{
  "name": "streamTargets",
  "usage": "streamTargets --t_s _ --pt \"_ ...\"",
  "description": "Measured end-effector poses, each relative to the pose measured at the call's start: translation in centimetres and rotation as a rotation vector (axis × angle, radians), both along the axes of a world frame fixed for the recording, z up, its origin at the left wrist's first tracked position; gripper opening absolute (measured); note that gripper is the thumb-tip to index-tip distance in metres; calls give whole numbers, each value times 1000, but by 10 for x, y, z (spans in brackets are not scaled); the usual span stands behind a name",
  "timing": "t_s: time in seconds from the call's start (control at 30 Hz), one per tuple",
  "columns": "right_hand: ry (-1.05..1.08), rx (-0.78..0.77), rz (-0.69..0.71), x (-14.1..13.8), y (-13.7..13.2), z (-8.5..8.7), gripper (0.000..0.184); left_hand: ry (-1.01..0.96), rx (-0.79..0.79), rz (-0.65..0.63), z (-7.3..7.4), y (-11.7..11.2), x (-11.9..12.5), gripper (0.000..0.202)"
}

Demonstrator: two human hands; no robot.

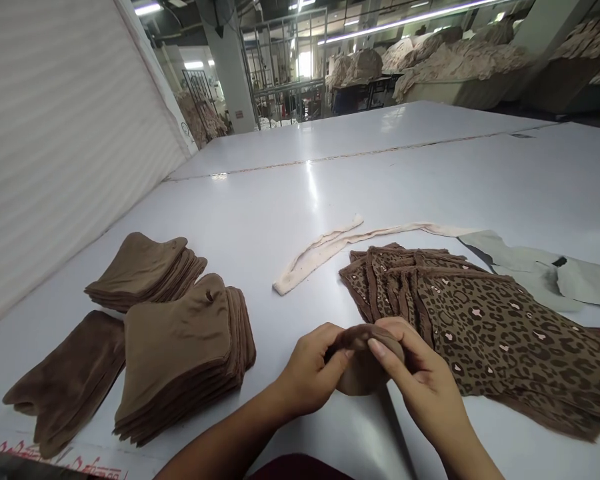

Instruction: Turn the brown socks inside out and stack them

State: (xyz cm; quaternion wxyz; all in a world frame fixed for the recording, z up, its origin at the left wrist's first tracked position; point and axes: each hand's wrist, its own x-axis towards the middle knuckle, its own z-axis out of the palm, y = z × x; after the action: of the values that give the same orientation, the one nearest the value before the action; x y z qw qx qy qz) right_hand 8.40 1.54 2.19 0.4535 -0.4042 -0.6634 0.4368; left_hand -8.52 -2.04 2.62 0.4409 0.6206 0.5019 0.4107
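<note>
My left hand (313, 370) and my right hand (415, 373) meet near the table's front edge, both pinching a small plain brown fabric piece (363, 373) between thumbs and fingers. The piece is bunched up between them, just above the white table (290, 207). Right beside my right hand lies a fanned stack of leopard-print fabric pieces (485, 320) with small pink marks. To the left of my left hand stands a thick stack of plain brown cut pieces (185, 353).
Another brown stack (145, 270) lies behind the first, and a darker plush brown pile (65, 383) sits at the far left. A cream fabric strip (330, 247) and pale grey-green pieces (535, 267) lie beyond the leopard stack. Fabric heaps (450, 60) fill the background.
</note>
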Motion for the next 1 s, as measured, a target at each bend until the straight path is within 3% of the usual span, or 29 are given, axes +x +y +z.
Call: streamTargets --t_s 0.13,0.23,0.3,0.4,0.47,0.57,0.63,0.73,0.9,1.0 --pt "304 -295 -136 2 -1 3 18 18 -57 -57 3 5 -8 25" --pt "295 -467 -80 1 -3 9 25 61 -53 -25 11 9 -16 21" --pt "258 -521 -55 3 -2 13 29 106 -100 -86 16 8 -22 19" --pt "356 -530 -252 12 4 12 29 242 -119 -159 19 5 -29 10" --pt "414 -553 -382 19 9 7 34 234 -113 -113 18 3 -32 8" --pt "387 -590 -448 28 15 -2 40 125 -90 80 15 3 -33 16" --pt "360 -565 -424 32 17 -6 42 93 7 208 13 5 -33 13" --pt "322 -501 -369 37 16 -10 42 -32 114 288 12 10 -32 10" --pt "167 -495 -334 44 11 -13 33 -458 15 330 19 16 -30 19" --pt "-101 -177 -354 43 6 -7 36 -384 29 302 28 16 -27 16"
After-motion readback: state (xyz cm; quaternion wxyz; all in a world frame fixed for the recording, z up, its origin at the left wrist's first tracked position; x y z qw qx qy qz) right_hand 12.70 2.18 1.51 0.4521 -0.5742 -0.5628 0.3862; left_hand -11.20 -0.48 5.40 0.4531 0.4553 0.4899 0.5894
